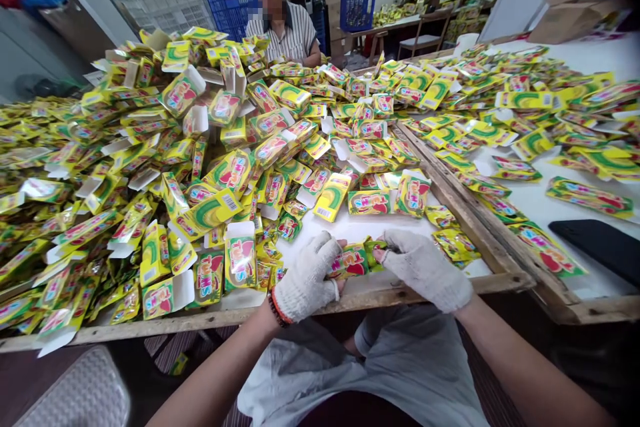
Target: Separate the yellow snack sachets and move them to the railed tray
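My left hand [311, 280], in a white fingertip-less glove with a beaded bracelet at the wrist, is closed around a small yellow-green printed carton [351, 261] near the table's front edge. My right hand [425, 268], gloved the same way, pinches a small shiny yellow-green packet [375, 253] at the carton's right end. Whether the packet is partly inside the carton I cannot tell. Just behind my hands lie more cartons, among them a yellow one [332, 197] and one lying on its side [369, 203]. Loose packets [455, 244] lie right of my right hand.
A high heap of cartons [175, 140] fills the table's left and middle. Wooden strips [450, 187] divide it from the right section, where a black phone [595, 250] lies among more cartons. Across the table sits a person in a striped shirt [287, 33]. Blue baskets [358, 5] stand behind.
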Tool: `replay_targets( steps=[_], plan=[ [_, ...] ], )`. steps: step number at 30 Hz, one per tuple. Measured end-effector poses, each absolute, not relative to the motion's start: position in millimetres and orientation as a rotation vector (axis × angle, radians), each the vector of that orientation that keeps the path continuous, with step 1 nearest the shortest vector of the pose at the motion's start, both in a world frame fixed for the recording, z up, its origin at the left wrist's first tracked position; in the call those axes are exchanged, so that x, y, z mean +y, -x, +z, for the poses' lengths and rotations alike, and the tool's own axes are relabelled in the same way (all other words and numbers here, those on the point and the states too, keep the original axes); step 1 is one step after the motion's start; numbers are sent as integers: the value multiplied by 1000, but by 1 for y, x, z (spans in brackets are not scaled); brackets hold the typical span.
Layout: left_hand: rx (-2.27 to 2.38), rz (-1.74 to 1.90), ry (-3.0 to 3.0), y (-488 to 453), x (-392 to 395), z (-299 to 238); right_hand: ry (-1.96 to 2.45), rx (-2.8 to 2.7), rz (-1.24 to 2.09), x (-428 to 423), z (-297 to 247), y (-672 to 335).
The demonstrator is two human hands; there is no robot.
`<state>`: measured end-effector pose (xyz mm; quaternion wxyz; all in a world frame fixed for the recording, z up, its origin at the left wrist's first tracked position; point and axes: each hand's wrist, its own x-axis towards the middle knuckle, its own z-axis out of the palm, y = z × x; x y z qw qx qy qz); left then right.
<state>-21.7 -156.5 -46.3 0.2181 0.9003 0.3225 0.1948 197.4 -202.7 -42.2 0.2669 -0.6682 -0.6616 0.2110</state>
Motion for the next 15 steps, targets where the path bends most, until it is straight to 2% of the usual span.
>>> replay_targets(
  steps=[3,7,11,15],
  plan=[
    [917,623,-2416,23,-154,-45,1753,-1701,584,-203,-43,-186],
    [912,640,-2415,26,-153,-49,1650,-1635,855,-199,-46,-188],
    [956,662,-2468,27,-153,-52,1699,-1392,957,-202,-45,-198],
    [954,656,-2486,24,-155,-50,1549,-1319,1380,-212,-36,-190]
  ],
)
